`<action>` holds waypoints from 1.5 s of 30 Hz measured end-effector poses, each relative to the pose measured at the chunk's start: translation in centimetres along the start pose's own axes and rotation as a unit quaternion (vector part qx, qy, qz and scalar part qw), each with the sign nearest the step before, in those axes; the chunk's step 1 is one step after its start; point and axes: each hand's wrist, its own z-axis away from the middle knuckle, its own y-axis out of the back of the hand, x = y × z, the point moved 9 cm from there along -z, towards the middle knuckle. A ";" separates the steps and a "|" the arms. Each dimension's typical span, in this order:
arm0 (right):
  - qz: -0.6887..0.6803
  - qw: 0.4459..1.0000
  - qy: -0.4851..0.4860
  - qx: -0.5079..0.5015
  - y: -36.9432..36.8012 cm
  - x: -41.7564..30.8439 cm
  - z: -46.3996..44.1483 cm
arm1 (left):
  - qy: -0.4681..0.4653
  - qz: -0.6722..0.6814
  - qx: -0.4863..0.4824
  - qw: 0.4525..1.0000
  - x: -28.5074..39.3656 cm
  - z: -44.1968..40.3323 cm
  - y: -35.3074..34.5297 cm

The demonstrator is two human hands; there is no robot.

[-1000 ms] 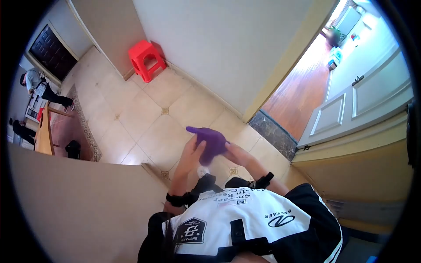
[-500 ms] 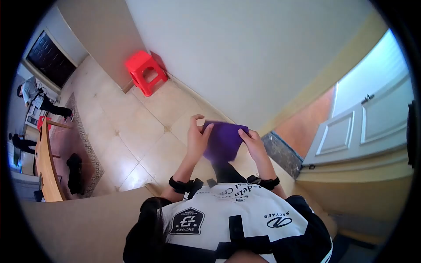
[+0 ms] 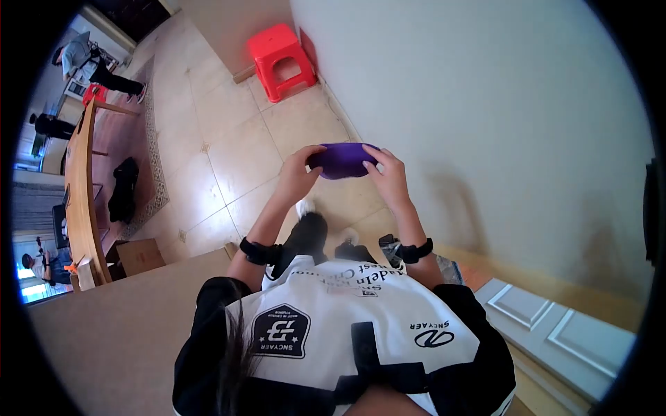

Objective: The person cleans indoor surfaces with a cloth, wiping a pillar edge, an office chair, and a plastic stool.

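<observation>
A small purple cloth (image 3: 340, 161) is stretched between my two hands in front of me, above the tiled floor. My left hand (image 3: 300, 172) pinches its left end between thumb and fingers. At the opposite end, my right hand (image 3: 388, 177) grips it with the fingers along the top and the thumb below. The cloth looks wide and short from here, with a curved lower edge; whether it is folded or a pouch, I cannot tell. Black bands circle both my wrists.
A red plastic stool (image 3: 283, 62) stands against the wall ahead. To the left is a long wooden table (image 3: 83, 194), with a black bag (image 3: 125, 188) and a cardboard box (image 3: 141, 255) on the floor beside it. Several people are beyond. A white panelled door (image 3: 555, 333) is at lower right.
My hands have raised the purple cloth farther out, and it now shows as a shorter, wider shape. My view has turned, the doorway sliding down and the stool shifting right. My feet now show.
</observation>
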 end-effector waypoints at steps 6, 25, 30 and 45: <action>0.224 0.969 0.106 0.019 -3.8 1.5 -8.5 | 0.016 -0.065 0.007 0.998 -4.4 -7.1 2.7; -0.554 0.681 -0.327 -0.350 -29.9 0.7 -34.1 | 0.119 0.150 0.159 0.968 -19.4 -33.1 24.0; -0.567 0.621 -0.424 -0.335 -36.6 6.1 -43.9 | 0.084 0.037 0.253 0.963 -25.0 -40.4 28.8; 0.027 0.983 -0.174 -0.058 -36.0 22.9 -75.6 | 0.233 -0.191 -0.010 0.954 -47.1 -53.6 27.5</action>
